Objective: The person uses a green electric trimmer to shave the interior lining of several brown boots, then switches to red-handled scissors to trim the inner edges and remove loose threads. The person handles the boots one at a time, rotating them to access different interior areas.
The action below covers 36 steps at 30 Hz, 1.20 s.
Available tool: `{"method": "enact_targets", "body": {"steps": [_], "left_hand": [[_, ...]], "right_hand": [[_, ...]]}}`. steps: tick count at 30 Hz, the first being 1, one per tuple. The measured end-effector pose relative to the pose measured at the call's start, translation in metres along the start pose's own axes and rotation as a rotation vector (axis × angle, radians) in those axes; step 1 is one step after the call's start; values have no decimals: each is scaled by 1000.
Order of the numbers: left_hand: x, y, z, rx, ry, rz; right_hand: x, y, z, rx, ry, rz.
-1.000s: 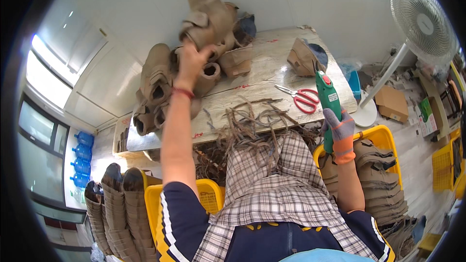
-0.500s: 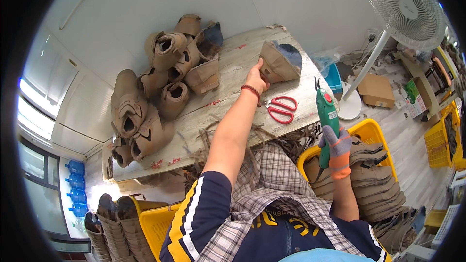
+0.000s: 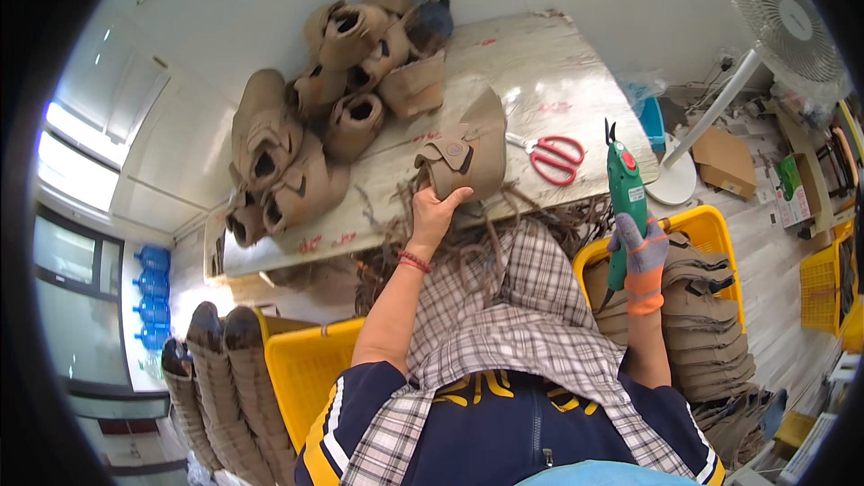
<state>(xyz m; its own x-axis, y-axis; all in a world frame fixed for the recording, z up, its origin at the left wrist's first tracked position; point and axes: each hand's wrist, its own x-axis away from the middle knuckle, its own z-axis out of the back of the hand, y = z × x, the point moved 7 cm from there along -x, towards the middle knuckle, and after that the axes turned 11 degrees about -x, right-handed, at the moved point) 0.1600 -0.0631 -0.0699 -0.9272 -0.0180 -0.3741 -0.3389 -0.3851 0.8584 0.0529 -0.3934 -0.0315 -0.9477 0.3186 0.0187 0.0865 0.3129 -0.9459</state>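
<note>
1. Gripping tan shoe upper [image 3: 481, 162] at its near lower edge: L hand [image 3: 436, 214], bare, thumb outside, other fingers tucked under. Item is just L of red-handled scissors [image 3: 540, 148], at nr side of table [image 3: 531, 63].
2. R hand [image 3: 642, 256], gloved, has fingers wrapped round green power cutter [image 3: 627, 193], R of scissors, blades up, pointing away from body.
3. Risk, injury: L hand has no cut protection. If cutter were brought across past scissors to upper, a slip cld nick thumb or fingertips; cause wld be the hold so close to the edge.
4. Risk, bad cut: upper is held at one end only, w/ a flap sticking out on its far side. Material looks flexible; it cld fold or swing into blades, giving a ragged or misplaced cut.
5. Risk, snag: scissors' tips point twd upper. View poor there; contact can't be confirmed. A sideways drag cld scratch upper or shove scissors.
6. Risk, tangle: thin strips [image 3: 574, 219] lie along table edge on nr side of scissors; loose ends cld catch on a low-held cutter.
7. Risk, collapse: heap of shoe uppers [image 3: 315, 94], well L of scissors, is stacked unevenly; an elbow or forearm knock cld topple it.
</note>
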Motion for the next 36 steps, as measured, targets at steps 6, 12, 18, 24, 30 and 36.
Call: {"method": "enact_targets", "body": {"steps": [6,12,18,24,30,36], "left_hand": [[0,-70,53,-360,290,269],[-20,8,93,750,163,377],[-6,64,165,1365,-170,358],[19,38,193,1652,-195,399],[35,40,191,1792,-165,436],[39,35,179,1793,-207,334]], "right_hand": [[8,8,-22,39,-103,-3],[7,1,-41,114,-205,29],[16,-13,-92,310,-351,378],[50,-33,-132,809,-467,993],[61,-23,-126,930,-483,1174],[64,-21,-129,947,-502,1208]]}}
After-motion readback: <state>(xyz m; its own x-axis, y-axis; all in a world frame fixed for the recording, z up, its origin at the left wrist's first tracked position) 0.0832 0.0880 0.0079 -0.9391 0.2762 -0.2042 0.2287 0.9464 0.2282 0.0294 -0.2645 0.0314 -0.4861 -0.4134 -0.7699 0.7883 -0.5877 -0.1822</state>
